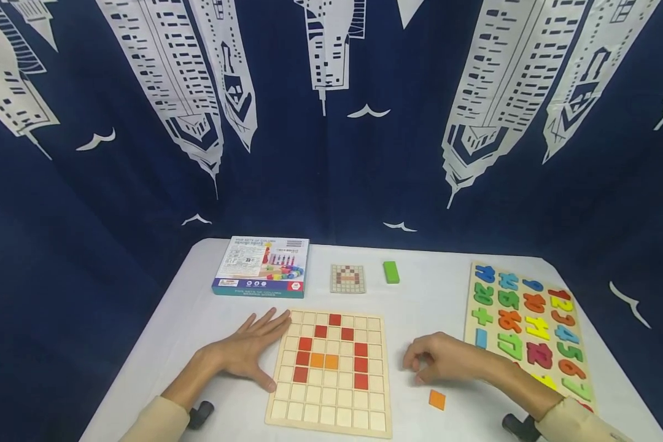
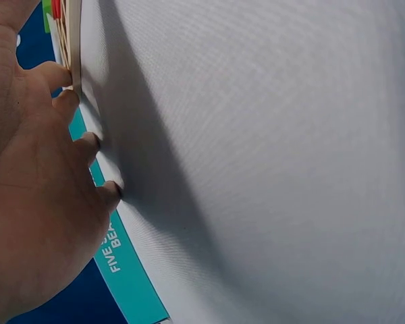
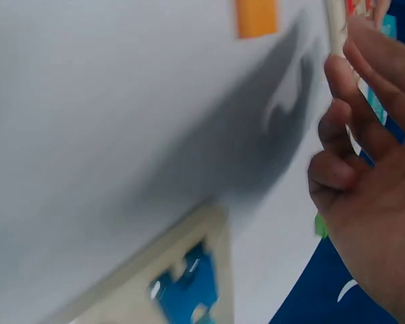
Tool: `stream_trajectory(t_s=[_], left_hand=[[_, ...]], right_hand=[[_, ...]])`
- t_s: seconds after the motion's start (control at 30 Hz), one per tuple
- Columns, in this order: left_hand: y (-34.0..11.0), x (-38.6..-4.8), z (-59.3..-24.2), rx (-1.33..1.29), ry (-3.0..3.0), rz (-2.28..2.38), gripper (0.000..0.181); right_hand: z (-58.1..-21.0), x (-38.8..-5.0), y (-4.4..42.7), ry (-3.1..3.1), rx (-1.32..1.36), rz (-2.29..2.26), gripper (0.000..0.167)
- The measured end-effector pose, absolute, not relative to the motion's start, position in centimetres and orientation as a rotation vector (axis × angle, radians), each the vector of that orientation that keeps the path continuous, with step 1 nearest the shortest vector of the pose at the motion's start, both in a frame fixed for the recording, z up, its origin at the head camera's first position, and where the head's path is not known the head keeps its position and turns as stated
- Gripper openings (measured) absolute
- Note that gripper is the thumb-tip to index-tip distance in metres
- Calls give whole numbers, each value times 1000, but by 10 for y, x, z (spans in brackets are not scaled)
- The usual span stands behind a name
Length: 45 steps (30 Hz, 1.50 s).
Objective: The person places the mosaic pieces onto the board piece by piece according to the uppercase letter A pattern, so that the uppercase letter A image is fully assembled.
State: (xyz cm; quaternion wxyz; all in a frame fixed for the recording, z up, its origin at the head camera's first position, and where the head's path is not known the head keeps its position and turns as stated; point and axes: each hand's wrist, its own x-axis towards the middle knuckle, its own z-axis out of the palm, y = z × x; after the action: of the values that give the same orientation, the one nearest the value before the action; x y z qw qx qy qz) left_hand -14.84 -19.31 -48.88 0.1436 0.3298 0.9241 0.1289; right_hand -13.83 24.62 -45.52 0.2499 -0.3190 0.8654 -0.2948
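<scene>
A wooden grid board (image 1: 328,415) lies flat on the table, with red tiles (image 1: 361,365) and two orange tiles (image 1: 324,361) set in some of its squares. My left hand (image 1: 245,348) is spread at the board's left side, thumb and fingertips at its edge; the left wrist view shows its palm and bent fingertips low over the cloth. Right of the board hovers my right hand (image 1: 446,358), its fingers loosely curled, and I see nothing held in them. Just below it, a loose orange tile (image 1: 437,399) lies on the table.
Behind the board are a small pattern card (image 1: 348,279), a green block (image 1: 391,272) and a flat teal-edged box (image 1: 261,266). A number puzzle board (image 1: 522,331) takes up the right side. A dark blue curtain (image 1: 331,172) hangs behind the table.
</scene>
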Motion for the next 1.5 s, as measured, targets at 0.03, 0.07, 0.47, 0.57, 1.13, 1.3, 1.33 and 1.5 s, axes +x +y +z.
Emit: stream_trajectory(t_s=[0.03, 0.07, 0.47, 0.57, 1.13, 1.3, 1.33, 1.5], left_hand=[[-193, -149, -489, 955, 2666, 373, 129], [-193, -149, -488, 956, 2667, 373, 129], [-192, -149, -487, 950, 2666, 370, 130], [-193, -149, -487, 942, 2664, 369, 130], [-192, -149, -487, 933, 2665, 361, 130], [-192, -149, -487, 928, 2660, 369, 129], [-192, -149, -487, 927, 2660, 368, 129], [-191, -149, -488, 931, 2665, 371, 129]], right_hand=[[-456, -136, 251, 2336, -863, -772, 23], [-456, -134, 256, 2314, -858, -748, 26], [-462, -120, 268, 2308, -972, -604, 42], [-465, -120, 265, 2347, -994, -578, 38], [-472, -122, 259, 2427, -948, -612, 19], [-472, -124, 259, 2425, -900, -665, 19], [-472, -125, 260, 2419, -891, -687, 20], [-473, -131, 263, 2382, -856, -791, 18]])
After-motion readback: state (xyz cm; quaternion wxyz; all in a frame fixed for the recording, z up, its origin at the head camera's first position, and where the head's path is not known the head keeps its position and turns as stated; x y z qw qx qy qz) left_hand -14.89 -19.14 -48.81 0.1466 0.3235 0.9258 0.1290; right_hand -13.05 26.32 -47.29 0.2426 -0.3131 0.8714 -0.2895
